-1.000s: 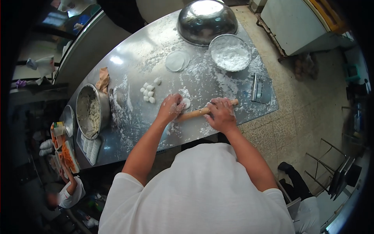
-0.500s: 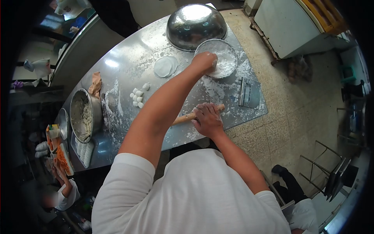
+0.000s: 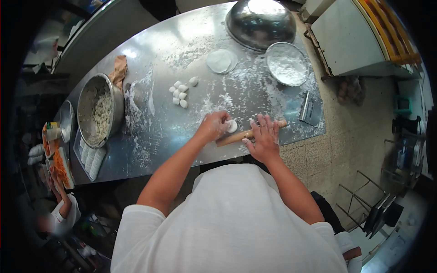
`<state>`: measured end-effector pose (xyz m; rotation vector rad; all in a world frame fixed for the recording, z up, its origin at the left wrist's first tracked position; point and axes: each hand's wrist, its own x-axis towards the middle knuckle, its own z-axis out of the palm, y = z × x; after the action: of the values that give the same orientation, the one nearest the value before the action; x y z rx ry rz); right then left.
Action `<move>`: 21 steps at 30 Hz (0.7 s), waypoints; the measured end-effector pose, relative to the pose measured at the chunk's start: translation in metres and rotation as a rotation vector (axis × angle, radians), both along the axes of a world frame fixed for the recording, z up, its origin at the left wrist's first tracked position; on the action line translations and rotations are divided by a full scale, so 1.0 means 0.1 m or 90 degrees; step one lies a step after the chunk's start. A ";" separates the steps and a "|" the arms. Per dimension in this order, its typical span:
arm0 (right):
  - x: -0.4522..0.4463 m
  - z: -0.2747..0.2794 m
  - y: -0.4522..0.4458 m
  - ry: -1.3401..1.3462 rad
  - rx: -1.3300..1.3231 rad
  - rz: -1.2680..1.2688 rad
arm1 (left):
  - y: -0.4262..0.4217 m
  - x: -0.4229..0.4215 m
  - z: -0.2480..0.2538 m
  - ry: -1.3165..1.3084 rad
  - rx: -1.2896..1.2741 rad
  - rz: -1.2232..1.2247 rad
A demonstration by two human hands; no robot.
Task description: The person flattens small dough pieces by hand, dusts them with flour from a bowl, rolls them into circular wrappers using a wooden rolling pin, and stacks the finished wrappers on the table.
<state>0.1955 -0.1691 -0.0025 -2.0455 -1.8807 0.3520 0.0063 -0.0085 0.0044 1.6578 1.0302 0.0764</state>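
My left hand [image 3: 215, 126] has its fingers closed at the edge of a small white dough round [image 3: 232, 126]. On the wooden rolling pin [image 3: 246, 135] my right hand [image 3: 265, 139] lies flat with fingers spread, over the pin's right part. The pin's left end is beside the dough round, near the table's front edge. Several small dough pieces [image 3: 182, 95] sit up and left of my hands. Farther back is a stack of thin round wrappers [image 3: 221, 61]. A bowl of white flour [image 3: 287, 64] stands at the back right.
A floury metal table [image 3: 159, 132] carries an upturned metal bowl [image 3: 261, 22], a scraper [image 3: 311, 108], a bowl of filling [image 3: 101, 111] and a tray of white rolls [image 3: 92, 159]. Beyond its left end is a person [image 3: 67, 209] near shredded orange food; another is at lower right.
My left hand went into the flour bowl, then came back to the dough round. My right hand stayed on the rolling pin. The whole view has shifted with my head.
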 end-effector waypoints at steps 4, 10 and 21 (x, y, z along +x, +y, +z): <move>-0.11 0.16 0.80 -0.128 -0.143 -0.109 | -0.03 -0.05 0.00 0.019 0.205 0.015; -0.01 -0.03 1.45 -0.108 0.040 -0.114 | 0.23 0.01 0.00 -0.053 0.259 0.035; -0.18 0.19 1.15 -0.147 -0.131 -0.080 | -0.03 -0.09 -0.15 -0.123 0.100 0.089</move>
<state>0.1771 -0.0540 0.0163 -2.4199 -1.9008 0.2981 -0.0029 -0.0114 -0.0109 1.6806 1.0115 0.4115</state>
